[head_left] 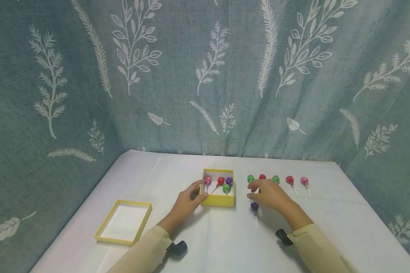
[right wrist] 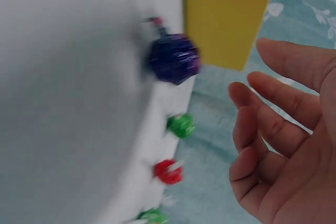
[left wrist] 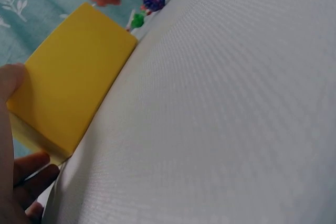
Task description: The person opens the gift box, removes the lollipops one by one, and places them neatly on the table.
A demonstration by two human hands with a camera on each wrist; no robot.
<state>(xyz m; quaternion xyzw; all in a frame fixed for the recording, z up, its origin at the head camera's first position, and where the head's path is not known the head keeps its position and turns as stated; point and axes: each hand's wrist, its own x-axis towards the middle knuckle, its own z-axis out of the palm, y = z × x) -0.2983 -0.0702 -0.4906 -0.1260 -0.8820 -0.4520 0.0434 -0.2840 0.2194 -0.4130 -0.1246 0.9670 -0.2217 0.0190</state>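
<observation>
My left hand [head_left: 187, 201] holds a yellow box [head_left: 218, 201] at its left end, the thumb on the front wall and other fingers by the left wall. Inside lie several wrapped lollipops, among them a pink one [head_left: 208, 180], a red one [head_left: 220, 181] and a green one [head_left: 226, 189]. To the right of the box my right hand [head_left: 270, 193] hovers with nothing in it, fingers loosely bent. A purple lollipop [head_left: 254, 207] lies on the table just below its fingertips, stick toward me. In the right wrist view, the purple lollipop [right wrist: 175, 59] shows beside the box.
Behind and right of my right hand lies a row of lollipops, including a green one [head_left: 250, 178], a red one [head_left: 290, 180] and a pink one [head_left: 305, 181]. A yellow-rimmed box lid [head_left: 134, 242] rests at the left on the white table [head_left: 218, 246]. Patterned curtains [head_left: 177, 125] surround the table.
</observation>
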